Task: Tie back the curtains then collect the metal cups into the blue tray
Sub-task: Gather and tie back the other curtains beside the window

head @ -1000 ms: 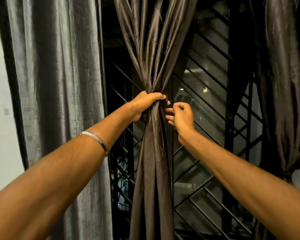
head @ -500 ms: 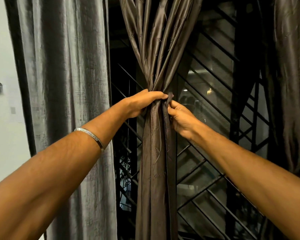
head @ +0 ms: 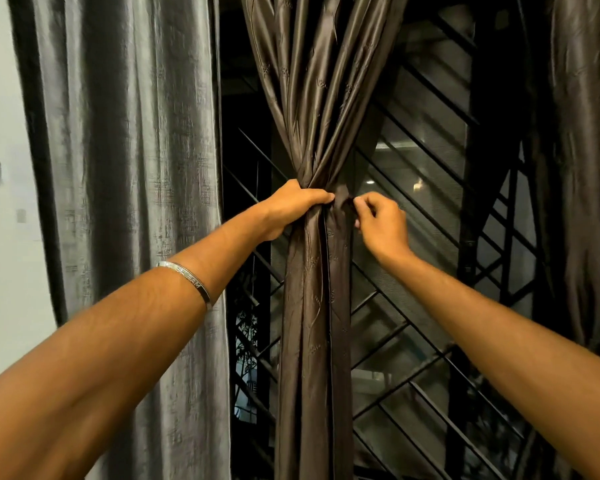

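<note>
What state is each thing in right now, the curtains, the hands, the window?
Brown curtain: gathered into a bunch at mid-height, not yet tied.
Left hand: grips the bunch.
Right hand: pinches a dark edge at the bunch's right side; whether that is a tie-back cannot be told.
Grey curtain: hangs loose, untied.
Right curtain: hangs at the frame edge, tie not visible.
Window grille: uncovered behind the bunch.

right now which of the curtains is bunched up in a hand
The brown middle curtain, gripped by the left hand; the grey curtain left of it hangs loose.
</note>
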A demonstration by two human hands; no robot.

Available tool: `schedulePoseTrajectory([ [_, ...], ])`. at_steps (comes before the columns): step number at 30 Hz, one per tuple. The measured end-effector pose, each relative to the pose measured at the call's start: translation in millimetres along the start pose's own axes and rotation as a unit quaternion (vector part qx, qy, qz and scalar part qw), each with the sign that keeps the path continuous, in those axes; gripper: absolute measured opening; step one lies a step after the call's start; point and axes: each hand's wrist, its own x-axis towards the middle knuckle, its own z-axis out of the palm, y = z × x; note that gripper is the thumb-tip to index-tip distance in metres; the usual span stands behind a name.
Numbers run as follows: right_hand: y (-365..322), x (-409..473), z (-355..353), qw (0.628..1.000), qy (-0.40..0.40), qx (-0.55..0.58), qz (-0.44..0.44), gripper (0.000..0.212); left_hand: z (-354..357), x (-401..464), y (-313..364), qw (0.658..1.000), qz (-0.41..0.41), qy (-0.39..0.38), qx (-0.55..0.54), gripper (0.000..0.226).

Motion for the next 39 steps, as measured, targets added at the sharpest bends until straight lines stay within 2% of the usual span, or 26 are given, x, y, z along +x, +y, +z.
schedulePoseTrajectory([
  [3, 3.9, 3.6, -2.5, 0.998, 0.002, 0.039, 0.056, 0.041, 6.1, 4.0, -2.2, 1.0, -0.007, 0.015, 0.003, 0.027],
  [7, -10.8, 3.5, -12.1, 0.953, -0.044, 0.233, 0.188, 0.029, 15.9, 8.1, -8.0, 0.999, 0.0, 0.028, -0.031, 0.034],
  [9, -14.7, 1.6, -16.2, 0.937, -0.071, 0.283, 0.194, 0.022, 19.2, 9.6, -11.9, 0.998, 0.022, 0.032, -0.051, 0.03],
  [13, -20.5, -3.9, -17.2, 0.925, -0.114, 0.314, 0.181, 0.01, 26.5, 15.4, -13.4, 0.995, 0.019, 0.097, -0.012, 0.004],
  [15, -24.9, -8.2, -15.8, 0.917, -0.134, 0.329, 0.183, 0.009, 30.6, 20.1, -14.0, 0.993, 0.011, 0.119, 0.003, 0.01],
  [19, -30.0, -15.8, -11.3, 0.905, -0.166, 0.347, 0.181, 0.015, 32.8, 22.9, -15.7, 0.995, 0.017, 0.094, -0.002, 0.013],
  [23, -35.4, -18.2, -13.0, 0.897, -0.156, 0.368, 0.19, 0.02, 37.0, 20.1, -14.3, 0.996, 0.038, 0.082, -0.007, 0.008],
  [26, -40.1, -18.3, -16.5, 0.893, -0.141, 0.381, 0.196, 0.019, 33.3, 17.8, -13.8, 0.998, -0.023, 0.016, -0.05, 0.04],
  [28, -41.4, -18.0, -18.3, 0.896, -0.145, 0.37, 0.197, 0.019, 31.6, 14.8, -8.9, 0.99, -0.037, -0.039, -0.131, 0.036],
  [30, -40.5, -18.2, -16.9, 0.91, -0.139, 0.339, 0.194, 0.018, 30.9, 13.6, -4.3, 0.985, -0.057, -0.047, -0.154, 0.036],
  [34, -28.4, -19.1, -3.6, 0.959, -0.068, 0.237, 0.136, 0.005, 30.2, 14.5, -1.7, 0.995, -0.062, -0.039, -0.069, 0.03],
  [36, -23.8, -21.9, 3.1, 0.982, -0.033, 0.163, 0.091, 0.018, 29.0, 15.2, 2.3, 0.996, -0.068, -0.047, -0.035, 0.031],
  [39, -26.5, -30.1, 10.1, 0.996, -0.04, 0.073, 0.042, 0.047, 31.0, 13.1, 9.8, 0.994, -0.08, -0.063, -0.033, 0.036],
])
